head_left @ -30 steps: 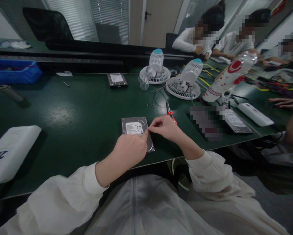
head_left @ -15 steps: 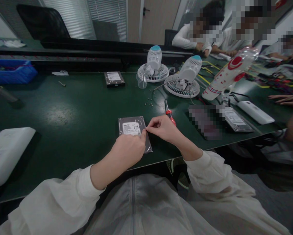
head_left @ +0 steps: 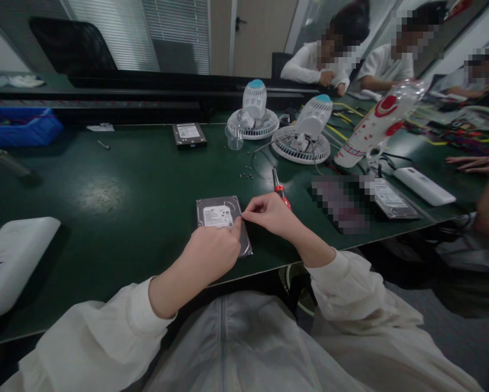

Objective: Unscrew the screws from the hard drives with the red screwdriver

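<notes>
Two bare hands at work on a hard drive (head_left: 218, 212), which lies flat, label upward, near the front edge of a green counter (head_left: 146, 179). The right hand (head_left: 272, 215) has its grip narrowed to a pinch, thumb and index fingertip brought together at the drive's right edge. The left hand (head_left: 214, 250) covers the near part of the drive; its index finger extends to the same edge, the tip just beside the pinch. Whether the pinch encloses a small part, and how tightly the left hand's other fingers are folded, cannot be told from this view. Containers: a blue bin (head_left: 28, 133), far left, with dark strands inside; a clear cup (head_left: 234, 139) beside a white fan (head_left: 253, 111); a red-and-white bottle (head_left: 377, 125) to the right of the second fan (head_left: 310, 122). Small metal parts (head_left: 246, 176) lie beyond the drive, near a red-handled screwdriver (head_left: 280, 189).
</notes>
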The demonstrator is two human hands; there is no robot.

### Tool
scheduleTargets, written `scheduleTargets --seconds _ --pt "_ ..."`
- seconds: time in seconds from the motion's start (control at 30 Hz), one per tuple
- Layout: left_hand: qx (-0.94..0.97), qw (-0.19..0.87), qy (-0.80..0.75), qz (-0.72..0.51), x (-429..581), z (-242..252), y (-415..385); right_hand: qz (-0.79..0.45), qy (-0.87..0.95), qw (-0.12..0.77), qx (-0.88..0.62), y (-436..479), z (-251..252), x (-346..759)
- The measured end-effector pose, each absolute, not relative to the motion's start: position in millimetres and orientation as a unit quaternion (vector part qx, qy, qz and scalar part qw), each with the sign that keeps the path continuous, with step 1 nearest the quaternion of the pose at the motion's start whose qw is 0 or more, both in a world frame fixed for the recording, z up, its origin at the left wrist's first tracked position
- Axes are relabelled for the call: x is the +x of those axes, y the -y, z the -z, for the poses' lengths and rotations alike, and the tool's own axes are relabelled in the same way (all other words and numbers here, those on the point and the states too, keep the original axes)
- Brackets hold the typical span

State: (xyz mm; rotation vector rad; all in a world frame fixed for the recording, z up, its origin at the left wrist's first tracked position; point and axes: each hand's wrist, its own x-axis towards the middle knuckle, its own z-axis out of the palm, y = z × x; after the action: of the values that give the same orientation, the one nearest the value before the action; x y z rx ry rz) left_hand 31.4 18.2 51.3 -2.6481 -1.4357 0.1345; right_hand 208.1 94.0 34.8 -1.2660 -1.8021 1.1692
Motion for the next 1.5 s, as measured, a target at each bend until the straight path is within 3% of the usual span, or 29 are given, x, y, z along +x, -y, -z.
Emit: scheduleTargets --seconds 0.33,0.4,0.47,0.57,0.67,0.8,0.9,1.0,1.17,1.23,1.33,1.5 --pt "-0.881 0.072 0.468 -0.005 26 -47 -15 -0.431 0.680 0.347 -0.481 -90 -40 212" --pt "-0.886 0.085 0.455 0.026 21 -43 -11 -0.355 0.682 0.393 -0.504 -84 -47 219" --pt "-0.898 0.101 0.420 0.085 17 -37 -4 -0.141 0.700 0.403 -0.573 -75 -54 227" --pt "-0.900 0.134 0.379 0.169 14 -31 5 0.041 0.686 0.251 -0.682 -65 -60 233" --pt "-0.897 0.174 0.363 0.183 14 -28 9 0.012 0.673 0.121 -0.730 -63 -57 231" --pt "-0.894 0.184 0.359 0.194 15 -26 8 -0.034 0.668 0.088 -0.738 -70 -50 231" --pt "-0.893 0.167 0.355 0.219 14 -23 7 -0.027 0.648 0.164 -0.743 -76 -49 244" --pt "-0.892 0.152 0.358 0.229 14 -20 6 0.009 0.609 0.316 -0.728 -81 -55 265" --pt "-0.893 0.149 0.358 0.226 14 -16 8 -0.042 0.550 0.627 -0.550 -90 -81 292" --pt "-0.894 0.153 0.356 0.224 15 -14 8 -0.049 0.548 0.697 -0.461 -95 -96 296" --pt "-0.895 0.153 0.361 0.212 15 -10 6 -0.027 0.590 0.722 -0.361 -104 -114 295" --pt "-0.888 0.151 0.399 0.173 21 -12 -3 -0.036 0.670 0.677 -0.303 -119 -127 273"
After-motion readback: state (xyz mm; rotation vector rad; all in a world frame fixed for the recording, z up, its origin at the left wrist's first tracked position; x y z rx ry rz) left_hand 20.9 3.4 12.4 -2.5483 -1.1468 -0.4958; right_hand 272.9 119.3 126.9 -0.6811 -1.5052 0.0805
